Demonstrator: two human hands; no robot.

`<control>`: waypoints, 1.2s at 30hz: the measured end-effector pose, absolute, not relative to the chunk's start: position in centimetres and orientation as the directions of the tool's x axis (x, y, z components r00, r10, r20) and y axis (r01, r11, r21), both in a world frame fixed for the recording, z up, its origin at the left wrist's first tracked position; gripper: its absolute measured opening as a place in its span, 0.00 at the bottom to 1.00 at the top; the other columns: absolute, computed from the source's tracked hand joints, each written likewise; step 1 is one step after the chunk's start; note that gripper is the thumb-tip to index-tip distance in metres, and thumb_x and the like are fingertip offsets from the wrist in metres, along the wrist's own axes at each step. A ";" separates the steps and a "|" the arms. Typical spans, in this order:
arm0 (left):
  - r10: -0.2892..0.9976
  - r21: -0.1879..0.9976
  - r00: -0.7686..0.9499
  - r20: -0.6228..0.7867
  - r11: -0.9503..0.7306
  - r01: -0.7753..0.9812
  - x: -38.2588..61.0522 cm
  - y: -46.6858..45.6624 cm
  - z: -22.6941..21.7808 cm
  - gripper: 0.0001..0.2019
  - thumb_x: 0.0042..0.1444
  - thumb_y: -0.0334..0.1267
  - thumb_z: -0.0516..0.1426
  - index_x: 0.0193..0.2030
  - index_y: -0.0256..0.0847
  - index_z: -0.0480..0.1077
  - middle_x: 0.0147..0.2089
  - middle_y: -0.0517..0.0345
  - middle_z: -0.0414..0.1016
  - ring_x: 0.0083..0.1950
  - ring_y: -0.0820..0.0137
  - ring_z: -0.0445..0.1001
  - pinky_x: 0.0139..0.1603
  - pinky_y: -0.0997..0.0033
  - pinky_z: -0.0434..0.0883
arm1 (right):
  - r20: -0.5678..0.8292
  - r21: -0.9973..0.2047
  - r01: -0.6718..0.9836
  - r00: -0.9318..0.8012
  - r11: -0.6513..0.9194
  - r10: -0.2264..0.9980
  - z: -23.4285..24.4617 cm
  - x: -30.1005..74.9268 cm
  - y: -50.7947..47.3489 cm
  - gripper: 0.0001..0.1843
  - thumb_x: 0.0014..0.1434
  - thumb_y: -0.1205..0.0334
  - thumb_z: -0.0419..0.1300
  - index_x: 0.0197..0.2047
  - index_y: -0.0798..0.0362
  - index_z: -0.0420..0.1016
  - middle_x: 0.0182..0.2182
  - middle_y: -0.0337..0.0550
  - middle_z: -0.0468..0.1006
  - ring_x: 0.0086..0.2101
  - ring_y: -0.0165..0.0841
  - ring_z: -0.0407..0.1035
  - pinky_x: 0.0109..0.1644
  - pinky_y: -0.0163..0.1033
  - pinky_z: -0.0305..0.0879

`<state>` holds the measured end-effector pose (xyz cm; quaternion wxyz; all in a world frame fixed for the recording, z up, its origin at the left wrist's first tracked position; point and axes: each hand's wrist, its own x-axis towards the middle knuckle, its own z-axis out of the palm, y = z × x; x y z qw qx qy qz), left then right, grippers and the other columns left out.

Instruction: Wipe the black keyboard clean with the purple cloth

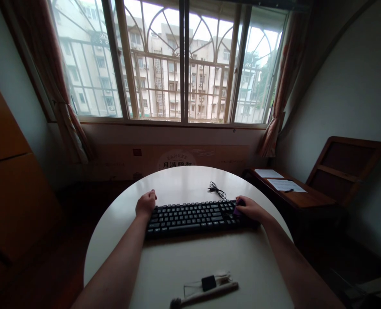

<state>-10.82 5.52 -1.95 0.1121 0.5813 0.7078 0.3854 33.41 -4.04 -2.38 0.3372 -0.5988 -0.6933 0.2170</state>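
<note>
A black full-size keyboard lies on the round white table in front of me. My left hand is closed in a fist at the keyboard's upper left corner; what its curled fingers hold, if anything, is hidden. At the number pad, my right hand pinches a small purple cloth against the keys. Behind the keyboard lies its coiled black cable. Closer to me are a toothbrush with dark bristles and a small black tool with thin wire loops.
The white table has a rounded edge all around. On the right stands a wooden chair or bench with paper sheets and a pen. A long cardboard box rests below the window, and an orange cabinet is at left.
</note>
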 end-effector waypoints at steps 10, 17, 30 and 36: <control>0.911 0.676 -0.296 0.288 0.026 0.736 -11.0 5.6 -2.1 0.23 0.58 0.52 0.42 0.23 0.43 0.70 0.27 0.55 0.74 0.31 0.62 0.71 0.29 0.69 0.61 | 0.198 -0.708 0.685 -0.045 0.175 0.979 -2.3 33.3 -4.0 0.05 0.48 0.64 0.58 0.32 0.52 0.69 0.41 0.44 0.76 0.40 0.37 0.68 0.46 0.38 0.63; 0.909 0.670 -0.291 0.298 0.018 0.742 -11.0 5.9 -2.3 0.23 0.58 0.52 0.42 0.23 0.44 0.69 0.26 0.56 0.74 0.30 0.63 0.71 0.29 0.69 0.61 | 0.205 -0.710 0.678 -0.057 0.189 0.977 -2.3 33.3 -4.1 0.04 0.49 0.63 0.57 0.31 0.52 0.69 0.39 0.43 0.76 0.39 0.36 0.69 0.44 0.38 0.63; 0.909 0.679 -0.297 0.291 0.023 0.734 -10.9 5.7 -2.2 0.23 0.58 0.52 0.42 0.23 0.44 0.69 0.25 0.56 0.73 0.29 0.63 0.70 0.28 0.69 0.60 | 0.209 -0.713 0.674 -0.060 0.193 0.976 -2.2 33.3 -4.2 0.05 0.48 0.63 0.57 0.31 0.52 0.69 0.38 0.43 0.76 0.40 0.37 0.69 0.45 0.39 0.62; 0.913 0.676 -0.288 0.288 0.019 0.737 -11.0 5.7 -2.2 0.23 0.57 0.52 0.42 0.23 0.44 0.69 0.26 0.56 0.73 0.30 0.63 0.70 0.28 0.69 0.60 | 0.204 -0.703 0.687 -0.051 0.182 0.978 -2.2 33.3 -4.1 0.05 0.48 0.63 0.57 0.32 0.52 0.69 0.40 0.43 0.76 0.40 0.37 0.68 0.46 0.39 0.62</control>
